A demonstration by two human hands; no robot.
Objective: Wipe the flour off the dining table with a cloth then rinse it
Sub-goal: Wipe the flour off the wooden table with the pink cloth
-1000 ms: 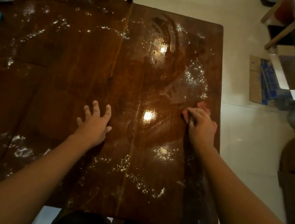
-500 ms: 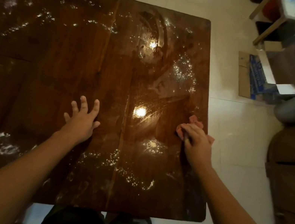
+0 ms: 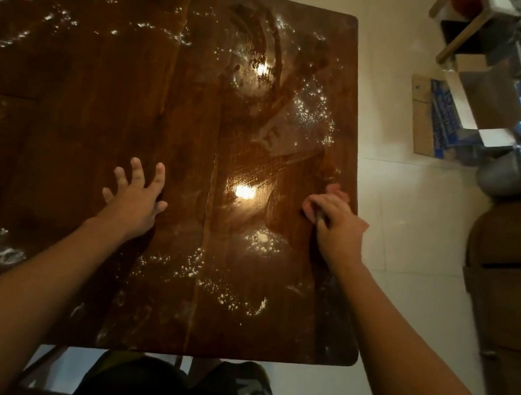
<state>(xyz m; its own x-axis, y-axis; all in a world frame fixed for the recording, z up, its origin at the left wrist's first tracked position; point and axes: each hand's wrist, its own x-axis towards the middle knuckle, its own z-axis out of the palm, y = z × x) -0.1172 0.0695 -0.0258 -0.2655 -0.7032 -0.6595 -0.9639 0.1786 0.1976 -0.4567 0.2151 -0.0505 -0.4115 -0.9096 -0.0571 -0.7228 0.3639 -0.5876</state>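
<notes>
A dark glossy wooden dining table fills most of the view. White flour lies on it in patches: just left of my right wrist, along the near edge, at the far right and across the left side. My right hand presses a pink cloth flat on the table close to its right edge; only the cloth's far corner and left edge show past my fingers. My left hand rests flat on the table's middle with fingers spread, holding nothing. Wet wipe streaks shine between my hands.
White tiled floor runs along the table's right side. A cardboard box, a blue lid, a grey pot and a wooden stool leg clutter the far right. A dark wooden cabinet stands at right. My legs show below the table's near edge.
My right hand has drawn the cloth back toward me along the table's right edge, leaving a wet streak. The left hand has stayed flat. The camera has shifted a little.
</notes>
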